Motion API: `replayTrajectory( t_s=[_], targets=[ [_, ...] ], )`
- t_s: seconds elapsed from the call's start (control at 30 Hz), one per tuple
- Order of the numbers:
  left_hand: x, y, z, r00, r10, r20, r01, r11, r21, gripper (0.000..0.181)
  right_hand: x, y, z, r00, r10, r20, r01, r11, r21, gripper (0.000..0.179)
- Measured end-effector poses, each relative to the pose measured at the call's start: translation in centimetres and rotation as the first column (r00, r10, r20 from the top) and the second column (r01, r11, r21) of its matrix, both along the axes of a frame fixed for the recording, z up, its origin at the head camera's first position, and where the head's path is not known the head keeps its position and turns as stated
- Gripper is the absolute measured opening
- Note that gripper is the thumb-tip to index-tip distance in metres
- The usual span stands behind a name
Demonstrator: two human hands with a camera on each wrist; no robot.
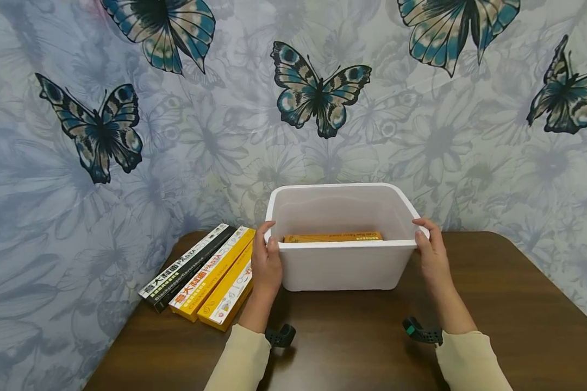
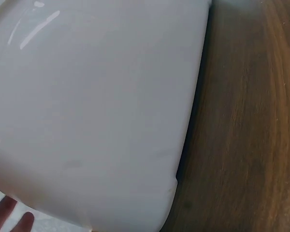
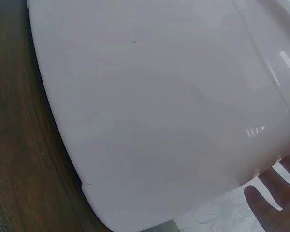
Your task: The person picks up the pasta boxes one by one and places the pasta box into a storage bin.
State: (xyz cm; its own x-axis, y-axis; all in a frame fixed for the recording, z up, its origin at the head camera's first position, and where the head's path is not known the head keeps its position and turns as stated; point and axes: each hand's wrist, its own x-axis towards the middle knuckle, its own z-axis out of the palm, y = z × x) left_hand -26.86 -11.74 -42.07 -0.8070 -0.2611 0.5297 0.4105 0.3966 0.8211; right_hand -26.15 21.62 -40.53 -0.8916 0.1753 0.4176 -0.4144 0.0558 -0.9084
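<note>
A white plastic bin (image 1: 342, 267) stands on the brown table, its open top facing up. My left hand (image 1: 267, 266) grips its left end at the rim, thumb on the near side. At the opposite end my right hand (image 1: 434, 255) holds the rim in the same way. Inside the bin lies a yellow box (image 1: 332, 237), mostly hidden by the front wall. Both wrist views are filled by the bin's smooth wall (image 2: 96, 106), with fingertips (image 3: 261, 200) showing at its edge in the right one.
Left of the bin, three long pasta boxes lie side by side on the wooden table (image 1: 352, 342): a black and white one (image 1: 188, 266), a yellow and white one (image 1: 212, 273) and another yellow one (image 1: 230, 288) close to my left hand. Behind stands a butterfly-patterned wall (image 1: 210, 146).
</note>
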Motion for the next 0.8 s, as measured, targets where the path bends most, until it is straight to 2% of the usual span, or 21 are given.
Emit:
replayTrajectory(
  t_s=[0.13,0.33,0.47,0.57,0.7,0.8],
  targets=[
    [0.6,-0.5,0.3,0.998,0.008,0.057,-0.007,0.999,-0.033,0.042,-0.2,-0.1,-0.4,1.0,0.02,-0.023,-0.02,1.0,-0.021,0.035],
    [1.7,-1.5,0.3,0.99,-0.101,0.099,0.101,0.995,0.001,0.044,-0.2,0.0,-0.1,1.0,0.015,-0.027,-0.016,0.999,-0.041,0.034],
    [3.0,-2.6,0.1,0.984,-0.139,0.112,0.14,0.99,0.001,0.047,0.0,0.0,-0.1,1.0,0.0,-0.03,-0.001,0.999,-0.052,0.035],
    [4.0,-3.7,0.0,0.983,-0.12,0.14,0.126,0.992,-0.033,0.047,0.0,0.1,-0.1,1.0,-0.005,-0.03,0.003,0.998,-0.055,0.035],
    [5.2,-5.3,-0.4,0.981,-0.061,0.185,0.082,0.991,-0.108,0.046,-0.2,-0.1,-0.3,0.999,0.012,-0.038,-0.014,0.998,-0.057,0.037],
    [6.0,-6.4,-0.8,0.97,-0.007,0.242,0.048,0.985,-0.165,0.046,-0.3,-0.2,-0.4,0.999,0.018,-0.035,-0.02,0.998,-0.055,0.036]
  ],
)
